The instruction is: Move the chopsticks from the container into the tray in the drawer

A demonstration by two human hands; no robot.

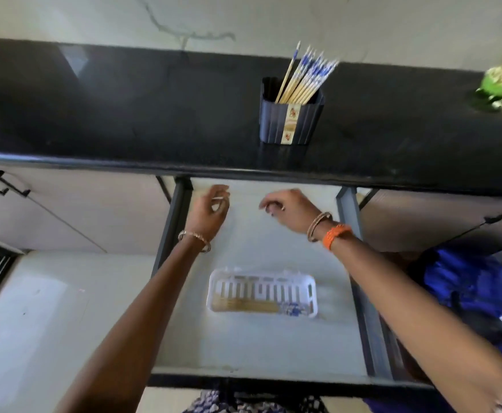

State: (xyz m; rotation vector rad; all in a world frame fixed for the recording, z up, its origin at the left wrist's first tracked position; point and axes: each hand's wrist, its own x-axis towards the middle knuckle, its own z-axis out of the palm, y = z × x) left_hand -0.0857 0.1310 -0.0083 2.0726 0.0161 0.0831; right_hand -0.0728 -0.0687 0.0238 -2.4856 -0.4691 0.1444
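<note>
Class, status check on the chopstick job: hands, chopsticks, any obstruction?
Both hands empty over the open drawer: left hand, right hand. Chopsticks mostly in container; some in tray. Nothing in the way.

A: Where does the single head view sit?
B: Above, looking forward and steeply down; the open drawer lies near, the dark surface beyond it.

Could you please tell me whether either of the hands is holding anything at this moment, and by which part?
Nothing is held. The left hand and right hand hover loosely curled over the open grey drawer.
</note>
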